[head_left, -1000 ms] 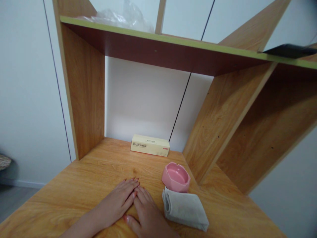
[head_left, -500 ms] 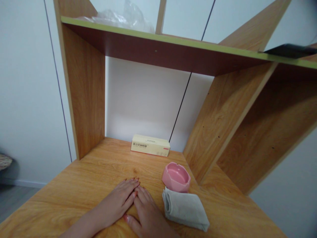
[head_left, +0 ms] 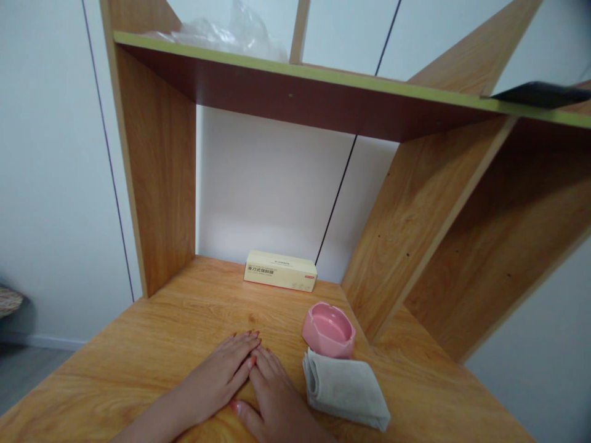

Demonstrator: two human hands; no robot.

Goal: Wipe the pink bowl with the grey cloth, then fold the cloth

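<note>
My left hand point(head_left: 220, 371) lies flat on the wooden desk point(head_left: 124, 363), fingers stretched out, holding nothing. Beside it rests my right hand point(head_left: 277, 394), also flat and free of any object; the fingertips of the two hands touch. Just right of my right hand is a folded grey cloth point(head_left: 346, 389). A pink faceted ashtray point(head_left: 329, 332) stands right behind the cloth, its hollow facing up. Farther back, a long pale yellow box point(head_left: 280, 271) of cling film, with dark printed characters, sits near the white back wall.
A shelf point(head_left: 295, 69) with a yellow-green edge spans above the desk. Crumpled clear plastic point(head_left: 226, 34) lies on it at left, a dark flat object point(head_left: 542, 94) at right. Upright wooden panels point(head_left: 161, 178) bound the desk's left side and another panel point(head_left: 415, 227) its right.
</note>
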